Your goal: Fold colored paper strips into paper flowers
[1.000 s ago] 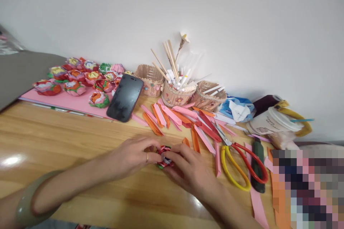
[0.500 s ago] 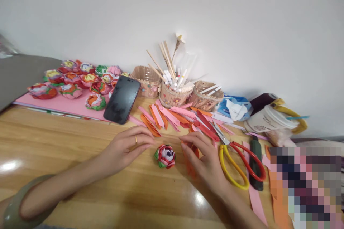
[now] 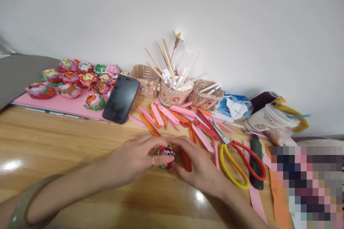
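A small folded-paper flower [image 3: 168,153], with green, red and pink outer petals and a whitish centre, sits on the wooden table between my hands. My left hand [image 3: 137,157] is closed about its left side, thumb across the top and fingers curled behind. From the right, my right hand [image 3: 197,164] curves round it, with fingertips at the far edge and thumb at the near edge. Some orange paper [image 3: 187,161] shows inside the right hand's curve; whether that hand holds it I cannot tell. Folded pink, orange and red paper pieces [image 3: 174,116] lie just beyond.
Finished paper flowers [image 3: 71,78] crowd a pink sheet [image 3: 53,105] at left, beside a phone [image 3: 121,99]. Decorated baskets [image 3: 176,96] stand along the wall. Scissors [image 3: 233,150], a dark green tool [image 3: 256,164], paper strips and a lidded cup [image 3: 268,118] lie at right.
Both hands have moved inward from either side of the flower and now touch it. My left thumb has come over its top. The flower stays in nearly the same spot.
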Action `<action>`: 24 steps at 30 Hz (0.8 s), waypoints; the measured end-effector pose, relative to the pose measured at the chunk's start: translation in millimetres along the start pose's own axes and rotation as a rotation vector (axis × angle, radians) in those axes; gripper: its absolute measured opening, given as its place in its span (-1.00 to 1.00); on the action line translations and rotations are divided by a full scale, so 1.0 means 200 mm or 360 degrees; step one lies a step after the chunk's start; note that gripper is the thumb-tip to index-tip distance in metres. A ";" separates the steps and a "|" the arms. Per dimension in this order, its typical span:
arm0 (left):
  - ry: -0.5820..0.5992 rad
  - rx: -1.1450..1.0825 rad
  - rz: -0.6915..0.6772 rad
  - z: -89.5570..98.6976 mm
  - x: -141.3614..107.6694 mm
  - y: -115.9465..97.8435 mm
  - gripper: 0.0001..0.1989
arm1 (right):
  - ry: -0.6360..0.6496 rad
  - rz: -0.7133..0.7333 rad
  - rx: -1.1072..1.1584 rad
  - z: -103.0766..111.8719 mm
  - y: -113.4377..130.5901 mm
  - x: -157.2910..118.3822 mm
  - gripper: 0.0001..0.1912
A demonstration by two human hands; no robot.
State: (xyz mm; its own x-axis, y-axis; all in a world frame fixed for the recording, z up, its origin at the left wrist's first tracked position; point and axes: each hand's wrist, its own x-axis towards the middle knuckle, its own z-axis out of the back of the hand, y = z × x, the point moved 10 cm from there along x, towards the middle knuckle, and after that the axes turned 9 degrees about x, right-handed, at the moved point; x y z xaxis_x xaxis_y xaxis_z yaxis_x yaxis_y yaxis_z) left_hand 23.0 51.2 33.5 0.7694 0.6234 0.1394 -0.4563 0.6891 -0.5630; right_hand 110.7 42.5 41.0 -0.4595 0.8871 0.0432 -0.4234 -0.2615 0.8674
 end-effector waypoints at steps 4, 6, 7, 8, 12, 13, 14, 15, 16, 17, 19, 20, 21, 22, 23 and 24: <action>0.0132 -0.0130 0.0208 -0.03 0.00 0.05 -0.71 | -0.0057 0.0122 0.0025 0.00 0.02 -0.01 -0.60; 0.0109 -0.0119 0.0128 -0.02 -0.01 0.05 -0.75 | -0.0058 0.0194 0.0048 -0.02 0.03 -0.02 -0.71; 0.0084 -0.0080 0.0028 -0.01 -0.02 0.03 -0.75 | -0.0057 0.0230 0.0057 -0.03 0.03 -0.02 -0.75; 0.0048 -0.0041 -0.0046 0.00 -0.04 0.03 -0.75 | -0.0056 0.0262 0.0059 -0.04 0.03 -0.02 -0.78; -0.0036 0.0091 -0.0301 0.02 -0.09 0.00 -0.70 | -0.0089 0.0347 -0.0007 -0.07 0.05 -0.03 -0.84; -0.0048 0.0104 -0.0324 0.03 -0.10 0.00 -0.69 | -0.0101 0.0357 -0.0043 -0.08 0.06 -0.03 -0.85; -0.0057 0.0107 -0.0326 0.03 -0.10 0.00 -0.69 | -0.0113 0.0367 -0.0084 -0.09 0.06 -0.03 -0.86; -0.0059 0.0103 -0.0317 0.03 -0.10 0.00 -0.70 | -0.0121 0.0375 -0.0127 -0.10 0.07 -0.03 -0.87; -0.0053 0.0092 -0.0305 0.03 -0.11 0.01 -0.70 | -0.0124 0.0381 -0.0169 -0.11 0.08 -0.03 -0.87; -0.0043 0.0078 -0.0296 0.02 -0.11 0.01 -0.71 | -0.0125 0.0387 -0.0207 -0.12 0.08 -0.03 -0.87; -0.0014 0.0043 -0.0271 0.01 -0.11 0.02 -0.72 | -0.0100 0.0377 -0.0236 -0.14 0.09 -0.03 -0.86; -0.0008 0.0025 -0.0239 0.01 -0.11 0.03 -0.74 | -0.0088 0.0364 -0.0217 -0.15 0.08 -0.03 -0.86; -0.0010 0.0002 -0.0182 0.01 -0.11 0.04 -0.75 | -0.0084 0.0347 -0.0173 -0.14 0.08 -0.03 -0.86; -0.0026 -0.0024 -0.0130 0.01 -0.11 0.06 -0.76 | -0.0084 0.0326 -0.0104 -0.13 0.08 -0.02 -0.87; -0.0057 -0.0050 -0.0089 0.02 -0.11 0.07 -0.77 | -0.0095 0.0297 -0.0020 -0.12 0.07 -0.02 -0.87; -0.0094 -0.0076 -0.0064 0.04 -0.11 0.08 -0.78 | -0.0118 0.0262 0.0067 -0.10 0.06 -0.02 -0.88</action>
State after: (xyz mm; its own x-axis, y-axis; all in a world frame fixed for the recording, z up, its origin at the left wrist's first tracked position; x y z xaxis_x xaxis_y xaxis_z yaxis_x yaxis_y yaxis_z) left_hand -4.4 50.0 27.6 0.7584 0.6172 0.2097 -0.4027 0.6966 -0.5938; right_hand 91.5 28.6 41.9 -0.4603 0.8598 0.2212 -0.3137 -0.3906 0.8655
